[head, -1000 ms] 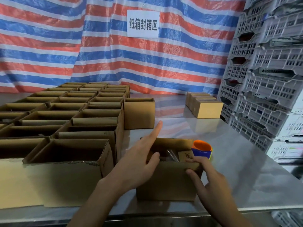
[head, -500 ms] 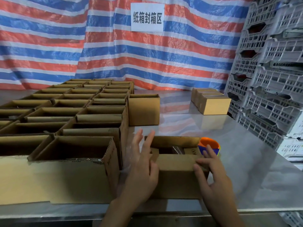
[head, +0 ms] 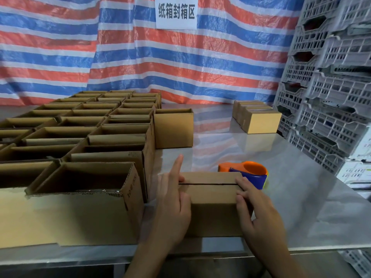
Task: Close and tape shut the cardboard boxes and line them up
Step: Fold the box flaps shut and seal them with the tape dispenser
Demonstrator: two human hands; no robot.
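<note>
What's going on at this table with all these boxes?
A person is closing a small brown cardboard box. Left hand and right hand press on its ends, flaps folded shut but the seam untaped. The orange and blue tape dispenser sits just behind it. Rows of open cardboard boxes stand to its left.

A red-white-blue striped tarp [head: 120, 57] bearing a paper sign [head: 176, 13] hangs behind the shiny metal surface [head: 301, 197]; grey crates [head: 331, 87] stand stacked at right.

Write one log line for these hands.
small brown cardboard box: closed, untaped | left hand: presses it | right hand: presses it | orange-and-blue tape dispenser: behind box
</note>
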